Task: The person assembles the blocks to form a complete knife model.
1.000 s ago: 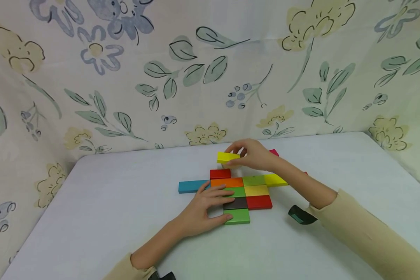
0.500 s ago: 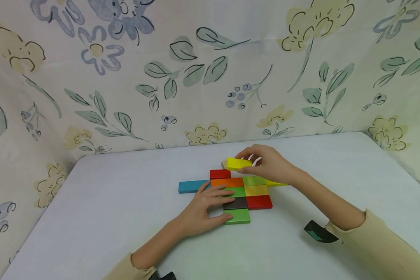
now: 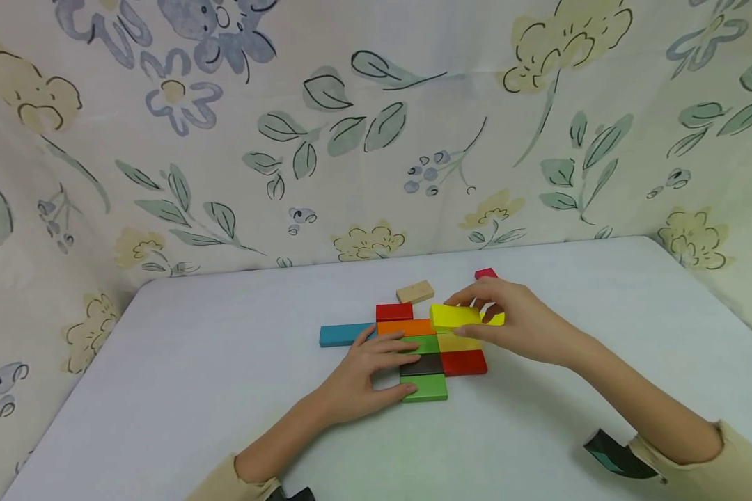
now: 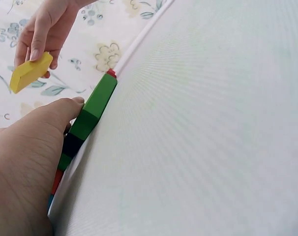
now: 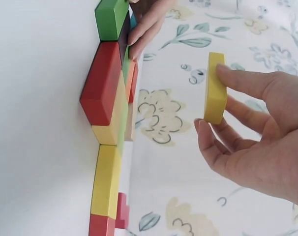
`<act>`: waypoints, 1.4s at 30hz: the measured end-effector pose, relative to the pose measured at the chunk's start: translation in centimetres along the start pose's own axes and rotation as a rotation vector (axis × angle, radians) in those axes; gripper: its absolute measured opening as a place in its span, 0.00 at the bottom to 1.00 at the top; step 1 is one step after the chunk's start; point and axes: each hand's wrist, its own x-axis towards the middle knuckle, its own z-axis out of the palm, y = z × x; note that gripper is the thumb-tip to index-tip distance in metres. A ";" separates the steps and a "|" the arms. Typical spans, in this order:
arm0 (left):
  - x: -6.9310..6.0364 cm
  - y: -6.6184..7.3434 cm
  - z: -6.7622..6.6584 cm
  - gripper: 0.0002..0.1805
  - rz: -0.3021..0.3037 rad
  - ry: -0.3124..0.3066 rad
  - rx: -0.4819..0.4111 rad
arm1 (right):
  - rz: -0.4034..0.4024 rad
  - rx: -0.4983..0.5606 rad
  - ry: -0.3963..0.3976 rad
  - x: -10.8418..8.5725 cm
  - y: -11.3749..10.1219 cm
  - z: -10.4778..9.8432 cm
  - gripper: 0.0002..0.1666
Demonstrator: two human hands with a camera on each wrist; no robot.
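Raised above the blocks, a yellow block (image 3: 452,316) is pinched by the right hand (image 3: 517,320); the right wrist view shows the held yellow block (image 5: 216,88) between thumb and fingertips. The left hand (image 3: 363,376) rests spread on the flat block arrangement, its fingertips touching the dark block (image 3: 423,364) and the green blocks, its thumb on the lowest green block (image 3: 427,388). Under and around the held block lie an orange block (image 3: 407,327), a pale yellow block (image 3: 460,342) and a red block (image 3: 464,362).
A blue block (image 3: 345,335) extends at the left and a small red block (image 3: 394,312) sits behind the orange one. Farther back are a plain wooden block (image 3: 416,291) and a pinkish-red piece (image 3: 485,273). Patterned cloth (image 3: 376,160) hangs behind the white table (image 3: 225,334).
The right hand has moved right and toward the person with the yellow block, uncovering the plain wooden block. The left hand has stayed in place.
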 end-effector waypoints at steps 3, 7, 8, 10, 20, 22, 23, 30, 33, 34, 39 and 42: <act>0.0 0.0 0.0 0.23 0.003 0.004 -0.002 | 0.002 -0.003 0.008 -0.9 0.1 -0.1 0.23; -0.1 0.0 0.0 0.23 0.004 0.004 0.002 | 0.013 -0.010 0.009 -2.0 0.3 -0.1 0.24; -0.1 0.0 0.0 0.23 0.004 0.002 0.004 | 0.012 -0.013 0.008 -2.2 0.4 0.0 0.24; -0.1 0.0 0.0 0.23 0.002 0.001 0.006 | 0.007 -0.017 0.009 -2.6 0.6 0.1 0.24; 0.0 0.2 -0.2 0.23 0.013 0.002 0.018 | 0.007 0.001 -0.021 -3.8 2.1 1.4 0.24; 0.0 0.2 -0.2 0.23 0.014 0.003 0.017 | -0.001 0.001 -0.034 -3.9 2.3 1.6 0.24; 0.0 0.3 -0.2 0.23 0.015 0.004 0.016 | -0.010 0.002 -0.040 -3.9 2.5 1.7 0.24; 0.0 0.2 -0.1 0.23 0.019 0.010 0.014 | -0.001 0.004 -0.087 -3.9 3.2 2.2 0.23; 0.0 0.2 -0.1 0.23 0.015 0.011 0.010 | -0.002 0.006 -0.111 -3.8 3.5 2.4 0.23; 0.0 0.2 -0.1 0.23 0.015 0.011 0.008 | -0.003 0.012 -0.119 -3.8 3.6 2.5 0.22; 0.0 0.3 -0.1 0.23 0.018 0.009 0.009 | -0.025 0.037 -0.148 -3.7 3.8 2.9 0.20; 0.0 0.4 -0.1 0.23 0.017 0.005 0.013 | -0.034 0.036 -0.153 -3.7 3.9 3.1 0.20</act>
